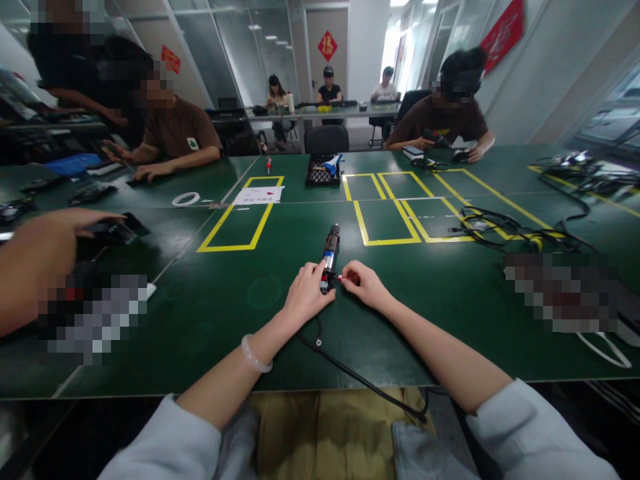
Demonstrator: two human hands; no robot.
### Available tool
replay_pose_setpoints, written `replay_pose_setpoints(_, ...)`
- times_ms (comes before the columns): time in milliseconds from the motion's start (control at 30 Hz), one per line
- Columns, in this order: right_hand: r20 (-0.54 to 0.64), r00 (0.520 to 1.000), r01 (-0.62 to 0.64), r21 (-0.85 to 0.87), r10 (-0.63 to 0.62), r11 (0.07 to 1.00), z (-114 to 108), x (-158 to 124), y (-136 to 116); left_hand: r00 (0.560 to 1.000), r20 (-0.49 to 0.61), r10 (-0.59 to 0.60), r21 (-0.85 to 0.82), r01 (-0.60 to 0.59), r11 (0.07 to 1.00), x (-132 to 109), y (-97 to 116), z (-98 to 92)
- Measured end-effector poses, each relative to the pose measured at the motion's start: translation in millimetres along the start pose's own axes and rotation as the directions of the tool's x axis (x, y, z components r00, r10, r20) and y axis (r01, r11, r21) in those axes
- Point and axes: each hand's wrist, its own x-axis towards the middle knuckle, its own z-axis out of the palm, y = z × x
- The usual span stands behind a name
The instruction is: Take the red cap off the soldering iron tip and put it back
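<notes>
A slim black device (331,250) with silver, blue and red parts lies lengthwise on the green table (210,353), its dark round end pointing away from me. My left hand (306,293) is wrapped against its left side near the close end. At its right side, my right hand (364,283) pinches a small red piece (340,278) that meets the device. A black cable (360,379) runs from under my left wrist to the table's front edge, and a short lead with a small ring end (319,341) lies beside it.
Yellow tape outlines (367,243) mark the table ahead. A black tray (323,175) holds a blue and white tool. Tangled cables (483,223) lie at right, a white tape roll (185,199) at left. Another person's arm (40,260) reaches in from the left; people sit across the table.
</notes>
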Motion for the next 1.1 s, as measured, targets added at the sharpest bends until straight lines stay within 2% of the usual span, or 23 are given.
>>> replay_pose_setpoints(400,0.069,0.997,0.044,-0.038,-0.041,0.998,2,0,-2,1.000,-0.007,0.008,-0.039,-0.008,0.999,-2,4,3.5)
replay_pose_setpoints(667,0.053,0.999,0.001,-0.086,0.004,0.996,0,0,-6,1.000,-0.013,0.005,0.077,-0.004,0.997,-3,9,1.1)
replay_pose_setpoints(833,0.064,0.998,0.018,-0.063,-0.014,0.998,-3,-1,-8,1.000,-0.015,-0.015,0.142,0.017,0.990,4,13,1.2)
replay_pose_setpoints(967,0.082,0.996,0.021,-0.004,-0.021,1.000,-4,-2,-9,1.000,-0.003,-0.005,0.182,0.005,0.983,8,8,-0.8)
replay_pose_setpoints(1100,0.080,0.997,-0.015,0.025,0.013,1.000,-4,-1,-7,0.999,0.013,0.031,0.233,-0.033,0.972,7,-6,-9.0)
